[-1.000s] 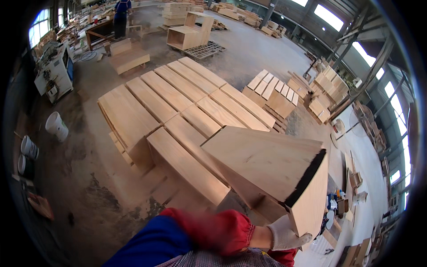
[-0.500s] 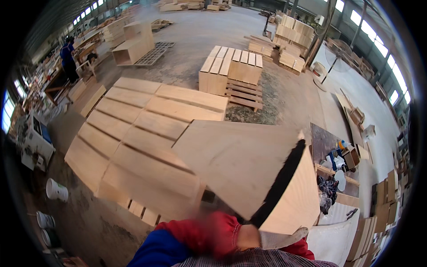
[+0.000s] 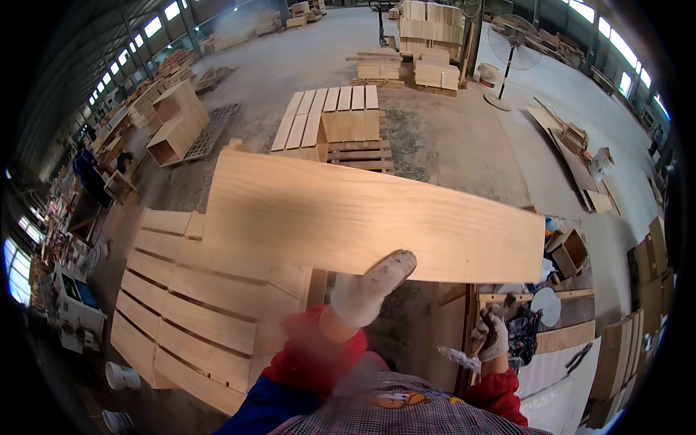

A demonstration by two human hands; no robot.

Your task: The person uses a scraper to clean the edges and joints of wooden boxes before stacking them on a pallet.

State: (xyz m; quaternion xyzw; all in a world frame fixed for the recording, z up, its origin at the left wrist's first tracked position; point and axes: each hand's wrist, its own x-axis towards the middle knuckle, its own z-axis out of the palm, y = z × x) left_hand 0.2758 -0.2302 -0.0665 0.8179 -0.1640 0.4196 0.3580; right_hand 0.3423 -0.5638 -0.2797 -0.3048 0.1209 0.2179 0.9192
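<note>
A long, pale wooden panel (image 3: pixel 362 217) with visible grain stretches across the middle of the view, its broad face up. My left hand (image 3: pixel 373 290), in a whitish, stained glove, grips its near edge; the thumb lies over the face and the fingers are hidden underneath. To the right, below the panel's right end, my gloved right hand (image 3: pixel 494 335) has its fingers curled. A narrow thing in clear, crinkled plastic (image 3: pixel 460 357) sticks out to the left from that hand; what is inside the plastic cannot be made out. Beside the hand lies a dark, crumpled plastic bag (image 3: pixel 525 333).
Rows of pale wooden pieces (image 3: pixel 206 308) lie at left. Beyond the panel, wooden boxes (image 3: pixel 351 116) stand on a pallet (image 3: pixel 360 156). A small open wooden box (image 3: pixel 569 251) and a round whitish disc (image 3: pixel 546 307) are at right. White buckets (image 3: pixel 122 376) stand lower left.
The panel has swung from a tilted position at right to lie across the view. My left hand now shows on its near edge. My right hand has come into view at right with the plastic-wrapped thing.
</note>
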